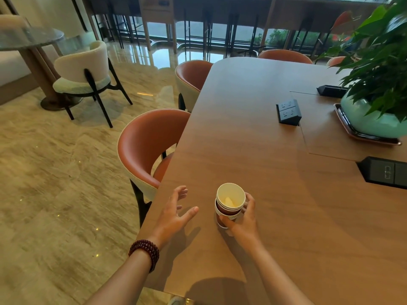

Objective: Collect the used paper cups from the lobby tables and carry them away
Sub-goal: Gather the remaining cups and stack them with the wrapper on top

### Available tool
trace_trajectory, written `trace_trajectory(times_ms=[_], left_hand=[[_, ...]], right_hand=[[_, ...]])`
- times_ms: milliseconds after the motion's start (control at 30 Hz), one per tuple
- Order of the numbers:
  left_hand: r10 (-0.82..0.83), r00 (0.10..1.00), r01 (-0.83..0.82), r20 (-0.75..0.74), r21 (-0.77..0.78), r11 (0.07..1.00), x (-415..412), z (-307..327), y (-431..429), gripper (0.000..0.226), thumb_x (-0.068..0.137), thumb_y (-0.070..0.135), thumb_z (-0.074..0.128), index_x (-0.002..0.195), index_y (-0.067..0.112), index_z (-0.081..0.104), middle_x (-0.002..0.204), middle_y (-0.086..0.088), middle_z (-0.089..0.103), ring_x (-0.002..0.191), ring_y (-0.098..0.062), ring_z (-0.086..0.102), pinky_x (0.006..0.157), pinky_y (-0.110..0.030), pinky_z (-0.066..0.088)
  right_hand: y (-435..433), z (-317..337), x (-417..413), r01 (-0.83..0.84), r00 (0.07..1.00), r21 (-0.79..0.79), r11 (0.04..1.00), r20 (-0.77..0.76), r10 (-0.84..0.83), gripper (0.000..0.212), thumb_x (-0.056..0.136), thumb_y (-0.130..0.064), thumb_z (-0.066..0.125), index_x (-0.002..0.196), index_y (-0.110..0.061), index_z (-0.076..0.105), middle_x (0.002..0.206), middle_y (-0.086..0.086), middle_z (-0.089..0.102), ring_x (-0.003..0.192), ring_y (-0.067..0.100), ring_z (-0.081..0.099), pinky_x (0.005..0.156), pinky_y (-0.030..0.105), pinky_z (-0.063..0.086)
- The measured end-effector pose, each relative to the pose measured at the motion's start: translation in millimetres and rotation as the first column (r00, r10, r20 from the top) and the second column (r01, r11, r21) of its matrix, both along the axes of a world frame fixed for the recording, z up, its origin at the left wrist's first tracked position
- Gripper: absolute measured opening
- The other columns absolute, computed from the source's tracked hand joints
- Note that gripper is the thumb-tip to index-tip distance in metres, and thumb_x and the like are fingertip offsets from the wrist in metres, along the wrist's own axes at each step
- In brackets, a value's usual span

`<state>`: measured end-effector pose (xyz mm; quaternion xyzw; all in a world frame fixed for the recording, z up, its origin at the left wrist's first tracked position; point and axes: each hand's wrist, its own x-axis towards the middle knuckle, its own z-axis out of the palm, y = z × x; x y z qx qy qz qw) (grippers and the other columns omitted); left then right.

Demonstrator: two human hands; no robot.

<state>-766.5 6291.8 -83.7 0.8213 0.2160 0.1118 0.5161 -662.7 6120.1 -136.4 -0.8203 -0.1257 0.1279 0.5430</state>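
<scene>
On the smooth wood-grain desk [253, 133], the right hand [242, 223] wraps a nested stack of tapered paper cups [229, 204], while the left hand [174, 213] hovers beside it, fingers spread.

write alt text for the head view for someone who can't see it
The right hand grips a stack of nested paper cups standing on a long wooden table, while the left hand hovers open beside it. Orange chairs line the table's edge.

Nested maroon paper cups [229, 205], upright; top empty
</scene>
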Motion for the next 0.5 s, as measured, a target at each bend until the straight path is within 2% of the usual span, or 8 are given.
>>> trace_trajectory(times_ms=[100,200,300,367,433,500], left_hand=[[0.027,1.000,-0.027,0.013,-0.025,0.999,-5,-2,7,0.061,0.084,0.024,0.068,0.136,0.021,0.037,0.136,0.001,0.046,0.125,-0.009,0.044,0.104,-0.031,0.041],[0.061,0.998,-0.060,0.017,-0.033,0.998,-15,-4,16,0.061,0.082,0.029,0.068,0.135,0.025,0.037,0.135,0.003,0.048,0.124,-0.008,0.045,0.104,-0.034,0.042],[0.100,0.995,-0.098,0.028,-0.042,0.994,-25,-3,26,0.061,0.083,0.029,0.068,0.135,0.025,0.037,0.134,0.005,0.048,0.124,-0.008,0.045,0.105,-0.036,0.041],[0.125,0.991,-0.123,0.044,-0.054,0.991,-33,-1,34,0.059,0.084,0.026,0.067,0.135,0.024,0.038,0.132,0.005,0.049,0.125,-0.008,0.045,0.105,-0.035,0.040],[0.146,0.987,-0.143,0.062,-0.052,0.988,-43,1,43,0.055,0.085,0.025,0.067,0.132,0.026,0.039,0.131,0.006,0.049,0.124,-0.007,0.045,0.104,-0.032,0.040],[0.175,0.982,-0.171,0.075,-0.054,0.984,-57,3,55,0.052,0.085,0.024,0.067,0.129,0.029,0.039,0.129,0.007,0.050,0.122,-0.005,0.045,0.101,-0.027,0.040]], right_hand=[[9,10,-1,-0.035,0.999,0.023,0.999,0.028,0.034,0.086,0.068,-0.016,0.083,0.132,-0.029,0.027,0.110,-0.035,0.041,0.096,-0.020,0.045,0.072,0.001,0.036],[22,21,-3,-0.090,0.994,0.019,0.996,0.058,0.089,0.087,0.068,-0.018,0.083,0.130,-0.033,0.024,0.113,-0.034,0.039,0.101,-0.011,0.047,0.075,0.001,0.036],[38,30,-7,-0.143,0.987,0.008,0.990,0.079,0.142,0.090,0.068,-0.019,0.083,0.134,-0.029,0.023,0.114,-0.029,0.040,0.111,0.004,0.047,0.086,0.013,0.040],[51,36,-12,-0.178,0.979,0.001,0.984,0.104,0.177,0.090,0.068,-0.019,0.083,0.134,-0.029,0.023,0.114,-0.026,0.039,0.113,0.008,0.046,0.091,0.023,0.042],[64,40,-19,-0.211,0.970,0.002,0.978,0.122,0.209,0.090,0.068,-0.020,0.083,0.135,-0.029,0.023,0.111,-0.030,0.037,0.112,0.008,0.045,0.092,0.025,0.042],[80,44,-28,-0.243,0.962,0.004,0.970,0.131,0.241,0.090,0.068,-0.023,0.083,0.134,-0.032,0.022,0.109,-0.034,0.035,0.110,0.005,0.044,0.088,0.021,0.040]])
